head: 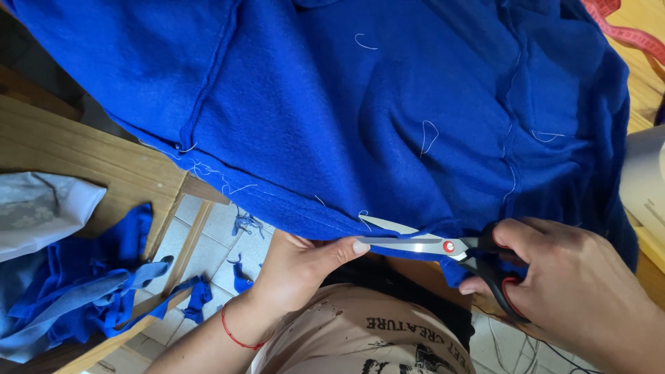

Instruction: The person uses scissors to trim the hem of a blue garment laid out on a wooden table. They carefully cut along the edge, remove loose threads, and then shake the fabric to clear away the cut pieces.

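A large blue fleece garment (360, 104) lies spread over the table, with loose white threads along its seams. My right hand (575, 284) grips black-handled scissors (443, 246), their silver blades open around the garment's near hem. My left hand (305, 266) pinches that hem just left of the blade tips, thumb on top. A red string circles my left wrist.
Blue fabric scraps (104, 284) and a grey-white cloth (41, 208) lie on a wooden surface (76, 152) at the left. More blue scraps lie on the tiled floor (222, 235) below. A red measuring tape (637, 34) runs along the top right.
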